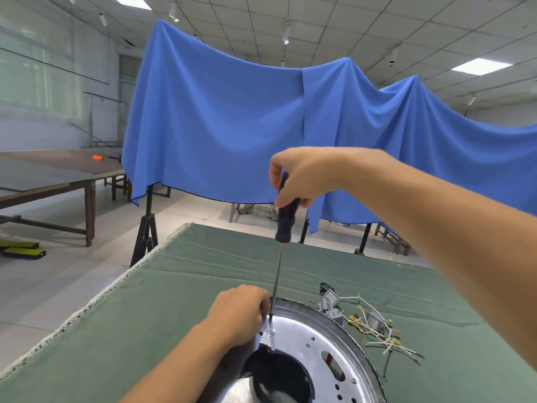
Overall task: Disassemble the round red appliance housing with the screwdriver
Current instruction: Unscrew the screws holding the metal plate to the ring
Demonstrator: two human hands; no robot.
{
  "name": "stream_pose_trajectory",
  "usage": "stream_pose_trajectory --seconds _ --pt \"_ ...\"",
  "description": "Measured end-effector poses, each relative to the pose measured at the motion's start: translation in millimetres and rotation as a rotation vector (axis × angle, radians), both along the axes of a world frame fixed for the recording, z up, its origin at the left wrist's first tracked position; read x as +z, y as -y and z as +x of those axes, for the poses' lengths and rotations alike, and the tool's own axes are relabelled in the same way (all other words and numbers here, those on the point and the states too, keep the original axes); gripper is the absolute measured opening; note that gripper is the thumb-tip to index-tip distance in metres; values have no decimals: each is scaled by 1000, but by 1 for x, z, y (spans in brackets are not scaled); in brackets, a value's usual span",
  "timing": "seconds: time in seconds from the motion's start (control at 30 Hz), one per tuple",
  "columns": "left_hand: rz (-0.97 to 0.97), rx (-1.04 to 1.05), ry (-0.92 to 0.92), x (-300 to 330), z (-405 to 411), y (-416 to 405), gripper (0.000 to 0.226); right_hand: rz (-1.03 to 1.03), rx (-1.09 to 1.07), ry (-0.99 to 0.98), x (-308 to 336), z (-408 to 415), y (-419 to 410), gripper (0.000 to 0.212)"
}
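The round appliance housing [316, 341] lies at the near edge of the green-covered table [162, 303], showing a shiny metal plate with holes and a dark central opening; no red shows. A long screwdriver [277, 282] stands nearly upright, its tip on a screw at the plate's far-left rim. My right hand [302, 177] is closed around the black handle up high. My left hand [239, 314] rests on the housing's left rim, fingers by the shaft's lower end.
A tangle of white wires with brass terminals and small metal parts [374, 330] lies right of the housing. Blue cloth [232, 126] hangs on stands behind the table. A wooden table [58, 175] stands at the left.
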State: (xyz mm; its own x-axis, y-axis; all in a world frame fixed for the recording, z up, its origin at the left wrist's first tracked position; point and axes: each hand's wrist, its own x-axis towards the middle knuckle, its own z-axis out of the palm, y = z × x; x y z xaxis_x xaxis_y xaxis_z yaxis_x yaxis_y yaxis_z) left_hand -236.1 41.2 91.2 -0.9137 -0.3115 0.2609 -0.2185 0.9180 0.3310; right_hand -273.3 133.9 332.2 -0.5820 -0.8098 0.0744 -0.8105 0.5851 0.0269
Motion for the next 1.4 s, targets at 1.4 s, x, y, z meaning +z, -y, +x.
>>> stream_pose_trajectory --seconds 1.4 --pt "-17 -1 -42 -4 -2 2 18 -164 -176 -109 -20 5 -17 42"
